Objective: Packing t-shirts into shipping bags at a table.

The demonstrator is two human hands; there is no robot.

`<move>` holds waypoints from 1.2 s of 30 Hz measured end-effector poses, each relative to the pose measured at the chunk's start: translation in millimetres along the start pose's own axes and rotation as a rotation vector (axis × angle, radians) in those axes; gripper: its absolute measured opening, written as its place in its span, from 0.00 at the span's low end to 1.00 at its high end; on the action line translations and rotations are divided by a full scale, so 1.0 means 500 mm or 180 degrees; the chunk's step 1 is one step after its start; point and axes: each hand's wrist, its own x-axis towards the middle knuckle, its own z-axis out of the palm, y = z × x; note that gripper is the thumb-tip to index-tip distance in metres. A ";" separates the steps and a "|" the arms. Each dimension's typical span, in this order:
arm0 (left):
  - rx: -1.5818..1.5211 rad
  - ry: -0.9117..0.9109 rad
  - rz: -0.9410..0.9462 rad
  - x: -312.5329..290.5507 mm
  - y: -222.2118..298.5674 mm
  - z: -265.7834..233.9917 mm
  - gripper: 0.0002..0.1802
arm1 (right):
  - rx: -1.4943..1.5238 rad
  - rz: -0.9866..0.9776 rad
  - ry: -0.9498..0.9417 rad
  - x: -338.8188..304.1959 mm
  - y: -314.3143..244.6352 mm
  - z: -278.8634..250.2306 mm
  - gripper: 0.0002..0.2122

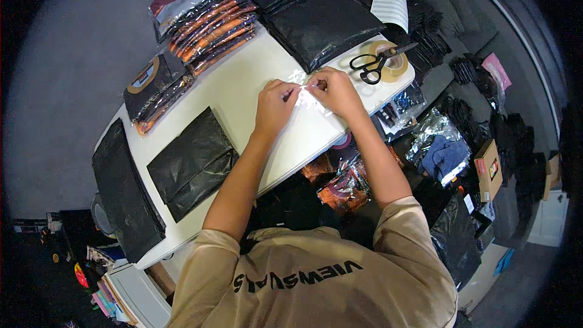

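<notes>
Over the white table (243, 91), my left hand (275, 106) and my right hand (337, 90) meet, fingertips close together. Both pinch a small piece of clear, shiny plastic (313, 104), which catches the light; its exact kind is hard to make out. Just beyond my fingers lies a stack of black plastic bags (328, 24). To the right of my right hand, black-handled scissors (371, 68) rest partly on a roll of tan tape (396, 68). A single black plastic package (193, 164) lies left of my left forearm.
Clear-wrapped orange and dark packages (212, 24) are piled at the far left edge, beside a smaller wrapped pile (156, 94). More black bags (124, 194) lie at the left end. A printed sheet (390, 3) sits far right. Wrapped goods and a cardboard box (488, 171) crowd the right.
</notes>
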 end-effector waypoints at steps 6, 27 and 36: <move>-0.0139 -0.0043 -0.0077 0.002 0.000 0.000 0.06 | 0.0212 0.0045 -0.0006 -0.003 -0.004 -0.010 0.06; -0.2170 0.0031 -0.1469 -0.269 0.152 -0.316 0.13 | 0.0578 -0.1707 0.0492 -0.172 -0.301 0.061 0.09; -0.2146 0.0666 -0.1783 -0.382 0.119 -0.423 0.12 | 0.0855 -0.1971 0.0152 -0.181 -0.401 0.182 0.10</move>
